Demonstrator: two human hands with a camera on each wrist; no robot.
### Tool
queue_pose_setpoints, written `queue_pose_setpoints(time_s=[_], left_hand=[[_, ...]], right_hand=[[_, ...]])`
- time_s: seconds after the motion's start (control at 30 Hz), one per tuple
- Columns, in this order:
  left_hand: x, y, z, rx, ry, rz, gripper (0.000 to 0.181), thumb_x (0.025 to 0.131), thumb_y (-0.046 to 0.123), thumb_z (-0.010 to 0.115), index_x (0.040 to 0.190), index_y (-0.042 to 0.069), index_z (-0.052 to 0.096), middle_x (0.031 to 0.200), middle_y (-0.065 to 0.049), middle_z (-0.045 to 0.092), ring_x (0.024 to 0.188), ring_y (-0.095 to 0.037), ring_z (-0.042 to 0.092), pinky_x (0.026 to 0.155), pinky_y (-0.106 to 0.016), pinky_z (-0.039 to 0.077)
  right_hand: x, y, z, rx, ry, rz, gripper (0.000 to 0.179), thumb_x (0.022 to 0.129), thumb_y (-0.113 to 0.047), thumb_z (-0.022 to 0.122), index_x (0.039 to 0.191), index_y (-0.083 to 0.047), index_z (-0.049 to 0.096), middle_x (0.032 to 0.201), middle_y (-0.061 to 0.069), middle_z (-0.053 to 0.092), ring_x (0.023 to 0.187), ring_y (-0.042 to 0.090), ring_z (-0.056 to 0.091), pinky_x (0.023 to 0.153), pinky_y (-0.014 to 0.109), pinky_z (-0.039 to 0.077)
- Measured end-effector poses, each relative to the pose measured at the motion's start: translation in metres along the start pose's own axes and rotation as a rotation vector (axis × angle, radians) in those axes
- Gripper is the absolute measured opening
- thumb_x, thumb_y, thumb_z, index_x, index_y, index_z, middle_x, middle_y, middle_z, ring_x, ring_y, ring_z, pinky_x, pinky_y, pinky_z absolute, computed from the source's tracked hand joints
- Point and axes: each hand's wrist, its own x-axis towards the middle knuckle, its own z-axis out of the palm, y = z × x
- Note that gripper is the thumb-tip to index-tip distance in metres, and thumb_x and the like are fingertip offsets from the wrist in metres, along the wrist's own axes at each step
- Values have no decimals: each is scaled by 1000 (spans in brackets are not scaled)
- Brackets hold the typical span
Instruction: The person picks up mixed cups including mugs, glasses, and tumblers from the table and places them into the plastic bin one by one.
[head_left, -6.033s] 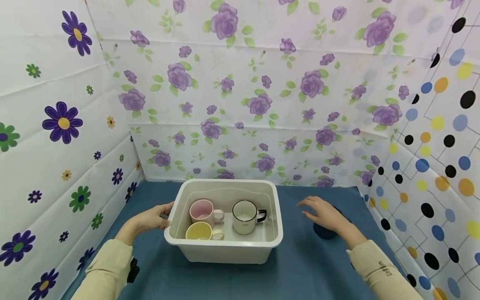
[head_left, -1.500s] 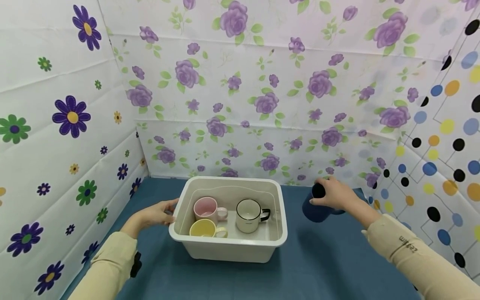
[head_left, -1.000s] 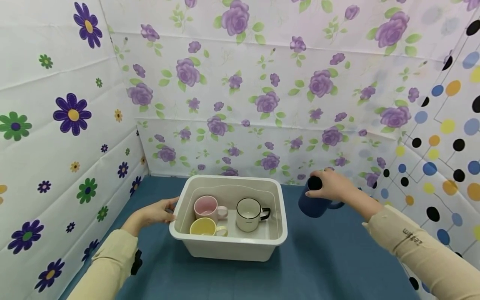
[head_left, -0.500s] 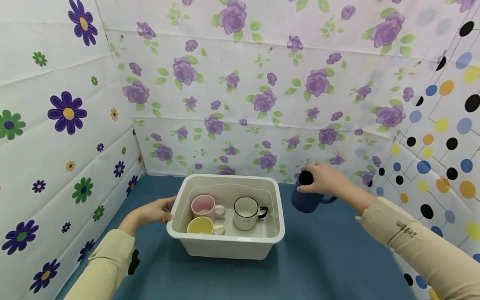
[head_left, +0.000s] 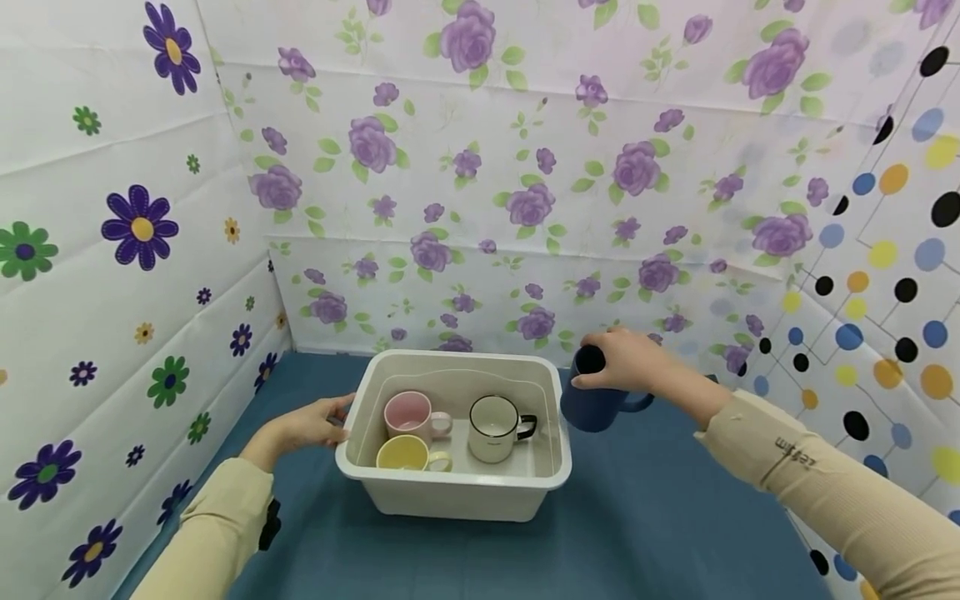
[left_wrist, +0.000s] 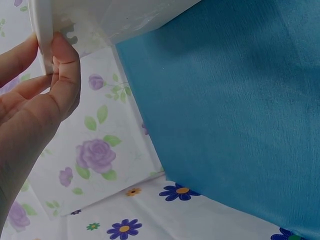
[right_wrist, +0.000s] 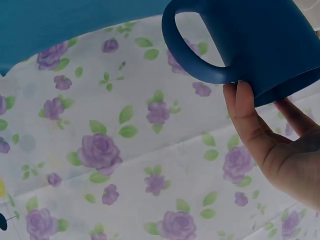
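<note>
My left hand (head_left: 306, 427) pinches the left rim of a white plastic tub (head_left: 457, 500); the left wrist view shows thumb and fingers on both sides of that rim (left_wrist: 44, 30). Inside the tub stand a pink mug (head_left: 407, 415), a yellow mug (head_left: 402, 454) and a cream mug (head_left: 491, 440) with a black rim and handle. At the tub's right side my right hand (head_left: 626, 360) holds a dark blue mug (head_left: 592, 408) by its upper rim, above the table. Its handle (right_wrist: 182, 47) points away from the tub, to the right.
A blue cloth (head_left: 675, 492) covers the table. Fabric with purple roses (head_left: 450, 167) hangs behind it, daisy-print fabric (head_left: 142, 229) on the left and dotted fabric (head_left: 885, 375) on the right.
My right hand has taken hold of the dark blue mug, lifted it off the table at the right and carried it left to the tub. The left hand stays on the rim.
</note>
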Motion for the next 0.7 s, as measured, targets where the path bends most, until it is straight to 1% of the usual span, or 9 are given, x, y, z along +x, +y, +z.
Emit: queue_pose_setpoints(time_s=[0.17,0.3,0.37,0.53,0.63,0.7], left_hand=[[0,1,0,6,-4,2,74,83,1,53,141,0,7,101,-19,45,73,-18,46,70,-31,45],[0,1,1,10,-15,14,74,83,0,52,140,-1,6,100,-19,44,73,-18,46,69,-34,45],[0,0,2,13,-22,22,74,83,0,52,140,-1,5,99,-20,44,73,-19,46,70,-35,46],[2,-1,3,8,-28,30,74,84,0,52,140,-1,4,100,-20,44,74,-19,47,70,-34,46],[1,0,3,4,-17,25,74,84,-1,51,140,-1,3,100,-20,44,73,-18,46,69,-32,46],[1,0,2,4,-8,17,73,84,-1,50,140,-1,4,100,-20,45,72,-18,46,69,-33,45]], right_hand=[[5,-10,2,6,7,-32,64,73,-53,59,120,-10,54,109,18,56,88,30,55,66,42,47],[7,-16,6,39,7,-51,63,74,-52,59,120,-10,53,109,17,56,91,30,54,68,41,47],[8,-20,8,40,0,-53,63,74,-52,60,121,-11,53,109,17,56,90,29,55,68,41,46],[13,-30,9,12,-32,-34,65,72,-55,59,122,-13,52,110,17,54,82,27,56,65,40,47],[17,-38,11,12,-49,-31,67,72,-56,59,123,-14,50,114,17,52,84,28,57,68,41,47],[20,-44,13,20,-58,-47,67,72,-56,59,123,-14,50,116,16,52,88,28,57,70,42,47]])
